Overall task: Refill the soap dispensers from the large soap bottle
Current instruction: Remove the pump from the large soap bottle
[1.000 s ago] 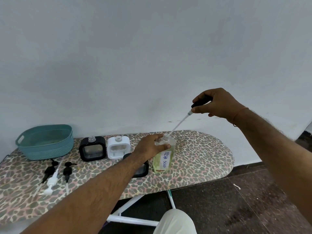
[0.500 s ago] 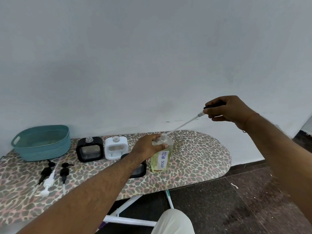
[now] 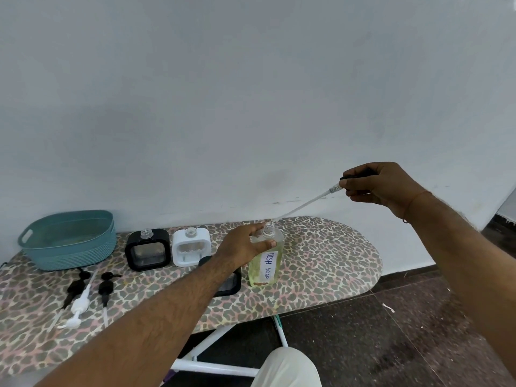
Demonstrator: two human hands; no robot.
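Observation:
A clear bottle of yellow liquid labelled DISH SOAP (image 3: 264, 263) stands upright on the leopard-print ironing board (image 3: 329, 263). My left hand (image 3: 245, 245) grips its shoulder just below the open threaded neck. My right hand (image 3: 377, 184) holds the black pump head (image 3: 356, 175) up to the right; its white dip tube (image 3: 305, 203) slants down with its tip just beyond the bottle's mouth. A black square dispenser (image 3: 147, 250) and a white one (image 3: 191, 247) stand open-necked to the left. A third black dispenser (image 3: 230, 283) is partly hidden behind my left forearm.
A teal basket (image 3: 69, 238) sits at the board's far left. Two black pumps (image 3: 75, 287) (image 3: 106, 287) and a white pump (image 3: 79, 305) lie on the board in front of it. The board's white legs (image 3: 212, 367) stand on dark floor. A plain wall rises behind.
My right hand has drawn the pump up and to the right, pulling the dip tube out of the bottle's neck. My left hand has stayed gripping the bottle.

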